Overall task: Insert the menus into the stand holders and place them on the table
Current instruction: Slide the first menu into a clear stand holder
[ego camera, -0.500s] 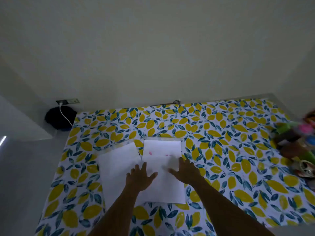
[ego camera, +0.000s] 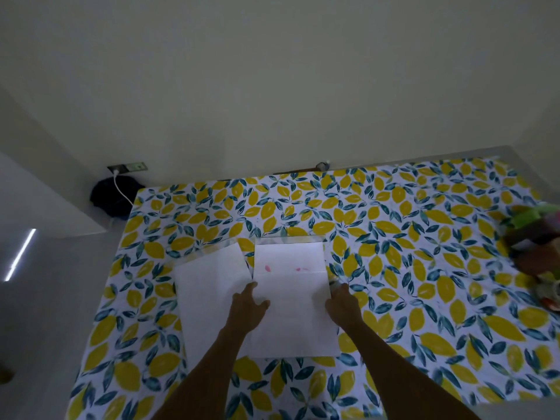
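Your left hand [ego camera: 247, 307] lies flat, fingers spread — your right hand [ego camera: 342, 304] reaches forward, fingers curled loosely.

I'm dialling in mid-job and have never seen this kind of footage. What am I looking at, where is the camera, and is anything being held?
No machine here: a person works with bare hands, filmed by a wide-angle camera on their head, looking down. The left hand and right hand are at the two side edges of a white sheet with faint pink marks. Whether they grip it or only touch it is unclear. A second white sheet lies to its left, partly under it. Both lie on a lemon-print tablecloth. Blurred colourful items sit at the right edge.
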A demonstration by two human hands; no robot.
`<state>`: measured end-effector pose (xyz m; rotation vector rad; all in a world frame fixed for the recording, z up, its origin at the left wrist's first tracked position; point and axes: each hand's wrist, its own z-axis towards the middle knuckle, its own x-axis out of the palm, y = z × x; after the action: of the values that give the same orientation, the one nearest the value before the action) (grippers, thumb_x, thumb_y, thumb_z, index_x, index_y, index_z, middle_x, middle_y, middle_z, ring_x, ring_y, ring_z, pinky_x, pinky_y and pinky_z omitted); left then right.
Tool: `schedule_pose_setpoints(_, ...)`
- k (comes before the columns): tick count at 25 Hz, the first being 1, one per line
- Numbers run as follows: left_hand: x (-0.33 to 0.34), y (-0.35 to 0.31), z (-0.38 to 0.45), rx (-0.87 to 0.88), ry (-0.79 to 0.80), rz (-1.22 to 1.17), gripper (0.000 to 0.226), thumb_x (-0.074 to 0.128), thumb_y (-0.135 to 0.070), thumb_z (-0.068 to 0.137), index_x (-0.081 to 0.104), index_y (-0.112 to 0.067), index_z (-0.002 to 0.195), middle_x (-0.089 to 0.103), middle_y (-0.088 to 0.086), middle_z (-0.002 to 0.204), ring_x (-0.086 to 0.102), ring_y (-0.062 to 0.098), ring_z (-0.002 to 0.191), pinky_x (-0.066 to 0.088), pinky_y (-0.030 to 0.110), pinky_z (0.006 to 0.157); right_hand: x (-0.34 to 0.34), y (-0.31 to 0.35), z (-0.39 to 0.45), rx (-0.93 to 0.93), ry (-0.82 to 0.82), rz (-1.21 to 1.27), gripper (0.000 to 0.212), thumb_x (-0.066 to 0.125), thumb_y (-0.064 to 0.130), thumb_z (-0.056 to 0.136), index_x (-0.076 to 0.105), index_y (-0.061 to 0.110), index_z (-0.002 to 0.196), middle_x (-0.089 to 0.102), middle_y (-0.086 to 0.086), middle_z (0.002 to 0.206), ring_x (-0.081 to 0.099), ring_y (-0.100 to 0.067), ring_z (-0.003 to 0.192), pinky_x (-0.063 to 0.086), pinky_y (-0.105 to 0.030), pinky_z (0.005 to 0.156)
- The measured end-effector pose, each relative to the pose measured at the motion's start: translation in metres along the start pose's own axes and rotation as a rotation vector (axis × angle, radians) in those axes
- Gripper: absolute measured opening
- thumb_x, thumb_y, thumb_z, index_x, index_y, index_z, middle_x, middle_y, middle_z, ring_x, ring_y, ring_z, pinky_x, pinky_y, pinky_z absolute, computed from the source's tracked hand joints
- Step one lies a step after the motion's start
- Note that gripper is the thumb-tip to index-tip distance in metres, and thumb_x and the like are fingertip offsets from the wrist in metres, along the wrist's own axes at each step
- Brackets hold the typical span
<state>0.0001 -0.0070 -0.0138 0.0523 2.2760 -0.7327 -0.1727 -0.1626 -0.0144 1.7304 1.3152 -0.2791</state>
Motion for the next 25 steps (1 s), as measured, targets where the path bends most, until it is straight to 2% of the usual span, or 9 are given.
schedule_pose_setpoints(4,-0.009,0.022,-0.022,0.116,-0.057,-0.073,0.032,0.053,-0.004,0.09,0.067,-0.019,0.116,0.063,0.012,0.13,0.058,0.032,0.12,0.045,0.038,0.106,-0.027,-0.013,-0.023,-0.065,-0.05,0.119,0.041,0.038,0.027,0.087,0.067,0.005,0.107,0.066,-0.024,0.11,0.064,-0.039,0.101,0.048,-0.041,0.084)
schedule_pose_setpoints(6,-0.013,0.034,-0.039,0.197,-0.066,-0.217,0.03,0.059,0.004,0.086,0.073,-0.018,0.1,0.069,0.014,0.117,0.065,0.032,0.11,0.053,0.046,0.097,-0.039,-0.022,-0.041,-0.08,-0.053,0.303,0.033,0.044,0.011,0.084,0.076,0.015,0.078,0.07,-0.023,0.092,0.065,-0.032,0.073,0.05,-0.037,0.064)
schedule_pose_setpoints(8,-0.013,0.041,-0.063,0.296,-0.062,-0.217,0.031,0.067,0.001,0.083,0.076,-0.021,0.102,0.075,-0.001,0.104,0.069,0.006,0.093,0.057,0.034,0.088,-0.049,-0.038,-0.06,-0.045,-0.02,0.5,0.04,0.048,-0.011,0.079,0.078,0.014,0.071,0.074,-0.018,0.084,0.066,-0.026,0.064,0.053,-0.033,0.055)
schedule_pose_setpoints(10,-0.009,0.043,-0.086,0.353,-0.015,-0.318,0.048,0.076,-0.002,0.078,0.075,-0.05,0.085,0.072,-0.03,0.086,0.065,-0.014,0.078,0.055,0.018,0.079,-0.055,-0.049,-0.081,-0.078,-0.039,0.51,0.035,0.056,-0.01,0.077,0.081,0.014,0.08,0.077,-0.01,0.089,0.07,-0.026,0.077,0.058,-0.039,0.069)
schedule_pose_setpoints(13,-0.004,0.045,-0.102,0.456,0.013,-0.383,0.046,0.074,-0.008,0.081,0.074,-0.053,0.077,0.073,-0.031,0.08,0.068,-0.007,0.08,0.056,0.017,0.076,-0.062,-0.062,-0.107,-0.129,-0.081,0.555,0.032,0.061,-0.006,0.079,0.081,0.017,0.086,0.077,-0.005,0.093,0.069,-0.024,0.083,0.056,-0.039,0.075)
schedule_pose_setpoints(15,-0.011,0.04,-0.113,0.481,0.015,-0.347,0.019,0.07,-0.031,0.078,0.077,-0.044,0.09,0.077,-0.02,0.089,0.07,0.001,0.089,0.057,0.023,0.079,-0.065,-0.069,-0.115,-0.177,-0.068,0.606,0.029,0.064,-0.006,0.08,0.08,0.015,0.093,0.077,-0.009,0.098,0.071,-0.025,0.087,0.059,-0.04,0.074)
schedule_pose_setpoints(17,-0.019,0.037,-0.109,0.52,-0.006,-0.238,0.029,0.064,-0.045,0.075,0.074,-0.041,0.102,0.077,-0.013,0.095,0.069,0.003,0.092,0.056,0.026,0.081,-0.071,-0.066,-0.117,-0.256,-0.05,0.612,0.027,0.069,-0.004,0.08,0.079,0.014,0.098,0.076,-0.011,0.102,0.071,-0.024,0.09,0.059,-0.034,0.071)
schedule_pose_setpoints(21,-0.043,0.018,-0.093,0.46,-0.067,-0.11,0.028,0.065,-0.036,0.088,0.072,-0.025,0.113,0.071,0.007,0.109,0.067,0.02,0.099,0.052,0.034,0.09,-0.084,-0.038,-0.1,-0.312,-0.098,0.592,0.02,0.069,0.004,0.087,0.075,0.008,0.105,0.07,-0.008,0.099,0.067,-0.027,0.092,0.056,-0.05,0.088)
schedule_pose_setpoints(25,-0.07,-0.003,-0.064,0.415,-0.113,-0.096,0.034,0.057,-0.059,0.085,0.074,-0.031,0.093,0.074,0.002,0.103,0.068,0.02,0.097,0.054,0.038,0.088,-0.092,-0.005,-0.062,-0.424,-0.205,0.331,0.007,0.071,0.027,0.087,0.074,0.028,0.081,0.071,-0.01,0.074,0.069,-0.031,0.076,0.059,-0.05,0.074)
